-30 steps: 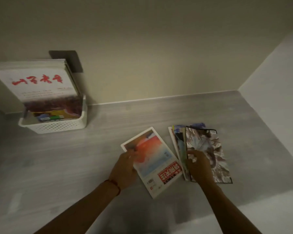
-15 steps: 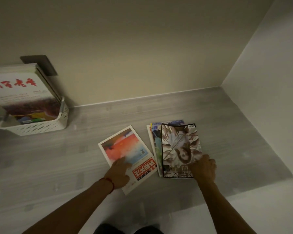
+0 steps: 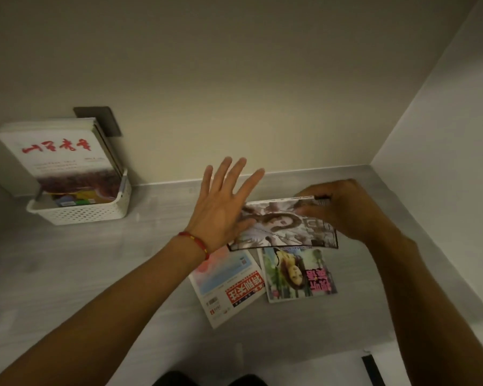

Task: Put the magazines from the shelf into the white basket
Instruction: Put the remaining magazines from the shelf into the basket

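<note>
While the right hand (image 3: 346,210) fingers pinch the illustrated magazine (image 3: 283,227) clear of the shelf (image 3: 402,260), the left hand (image 3: 221,207) is spread flat against its left edge, gripping nothing.
Long axis runs left-right; white basket (image 3: 87,213) sits far left, left hand nearer, already holding upright magazines (image 3: 59,160). Two more magazines (image 3: 265,280) lie flat on the shelf below.

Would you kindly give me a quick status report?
Right hand lifting illustrated magazine; left hand open beside it. Two magazines on shelf. White basket path unobstructed.
</note>
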A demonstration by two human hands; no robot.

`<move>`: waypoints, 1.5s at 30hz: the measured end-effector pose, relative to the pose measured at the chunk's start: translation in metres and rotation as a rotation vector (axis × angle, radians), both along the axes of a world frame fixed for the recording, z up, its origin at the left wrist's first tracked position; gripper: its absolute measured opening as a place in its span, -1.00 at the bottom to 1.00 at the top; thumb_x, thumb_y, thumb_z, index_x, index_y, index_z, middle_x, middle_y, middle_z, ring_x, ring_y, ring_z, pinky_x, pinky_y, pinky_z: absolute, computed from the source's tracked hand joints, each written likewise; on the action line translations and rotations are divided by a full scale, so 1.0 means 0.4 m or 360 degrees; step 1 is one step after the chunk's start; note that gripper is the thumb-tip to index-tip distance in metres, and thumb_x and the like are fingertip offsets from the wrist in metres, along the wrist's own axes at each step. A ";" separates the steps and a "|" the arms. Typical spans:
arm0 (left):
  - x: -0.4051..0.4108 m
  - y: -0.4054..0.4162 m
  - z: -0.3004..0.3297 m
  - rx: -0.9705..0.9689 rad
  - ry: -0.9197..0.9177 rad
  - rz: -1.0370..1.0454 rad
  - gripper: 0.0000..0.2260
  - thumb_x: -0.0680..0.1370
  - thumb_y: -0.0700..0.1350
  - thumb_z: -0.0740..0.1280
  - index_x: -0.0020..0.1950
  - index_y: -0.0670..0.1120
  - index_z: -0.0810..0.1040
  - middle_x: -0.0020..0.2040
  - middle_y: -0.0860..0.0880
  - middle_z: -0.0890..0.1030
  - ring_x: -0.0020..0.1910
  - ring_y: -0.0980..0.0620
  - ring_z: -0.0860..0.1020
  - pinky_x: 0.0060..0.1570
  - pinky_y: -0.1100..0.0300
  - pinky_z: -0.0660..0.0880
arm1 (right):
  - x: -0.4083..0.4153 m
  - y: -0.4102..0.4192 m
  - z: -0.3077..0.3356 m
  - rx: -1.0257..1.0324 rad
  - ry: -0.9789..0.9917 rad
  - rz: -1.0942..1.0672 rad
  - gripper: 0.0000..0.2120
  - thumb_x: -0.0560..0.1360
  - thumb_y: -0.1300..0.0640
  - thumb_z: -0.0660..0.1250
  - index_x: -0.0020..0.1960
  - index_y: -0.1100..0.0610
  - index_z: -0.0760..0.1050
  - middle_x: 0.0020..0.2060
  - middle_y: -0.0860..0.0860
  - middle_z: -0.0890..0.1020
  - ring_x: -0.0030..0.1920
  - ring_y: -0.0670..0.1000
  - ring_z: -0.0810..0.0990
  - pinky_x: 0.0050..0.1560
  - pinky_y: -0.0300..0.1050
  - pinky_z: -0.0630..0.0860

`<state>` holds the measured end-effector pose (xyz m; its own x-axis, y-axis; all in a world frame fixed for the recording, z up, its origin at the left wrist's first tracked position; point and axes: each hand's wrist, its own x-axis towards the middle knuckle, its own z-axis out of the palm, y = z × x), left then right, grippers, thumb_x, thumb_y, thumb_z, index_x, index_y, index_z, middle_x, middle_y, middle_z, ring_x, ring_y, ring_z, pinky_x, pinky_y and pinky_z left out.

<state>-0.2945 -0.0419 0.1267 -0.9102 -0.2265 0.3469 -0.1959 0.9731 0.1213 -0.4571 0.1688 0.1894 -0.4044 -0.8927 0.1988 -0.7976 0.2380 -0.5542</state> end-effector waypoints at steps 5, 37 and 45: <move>0.129 -0.105 -0.004 0.1218 -0.0075 -0.0032 -0.77 0.54 0.00 0.38 0.19 0.08 0.61 0.07 0.06 0.71 0.07 0.08 0.65 0.11 0.02 0.59 | 0.059 -0.157 -0.004 -0.0341 -0.0060 -0.0128 -0.66 0.38 -0.08 0.49 0.13 -0.11 0.56 -0.09 -0.22 0.66 -0.10 -0.27 0.64 -0.10 -0.28 0.60; 0.665 -1.020 -0.054 0.1550 0.0889 0.0870 -0.83 0.60 -0.23 0.31 -0.11 -0.25 0.64 -0.20 -0.10 0.60 -0.17 0.03 0.53 -0.04 -0.03 0.56 | 0.528 -1.233 -0.184 -0.0231 -0.0270 -0.0335 -0.85 0.52 0.10 0.38 -0.11 0.17 0.65 -0.19 0.06 0.72 -0.35 -0.11 0.54 -0.41 -0.58 0.31; 0.638 -1.107 -0.198 0.1910 0.0890 0.1116 -0.79 0.57 -0.24 0.33 -0.03 -0.40 0.63 -0.10 -0.21 0.64 -0.02 -0.01 0.53 0.18 -0.15 0.53 | 0.538 -1.322 -0.312 0.0050 -0.0493 -0.0419 -0.83 0.54 0.12 0.33 -0.07 0.19 0.65 -0.14 0.12 0.73 -0.24 0.02 0.62 -0.41 -0.45 0.34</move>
<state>-0.0391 -0.4847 0.0475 -0.3151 -0.9438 -0.0997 -0.2278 -0.0267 0.9733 -0.2419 -0.3600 0.0644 -0.6563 -0.7545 0.0062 -0.5037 0.4320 -0.7481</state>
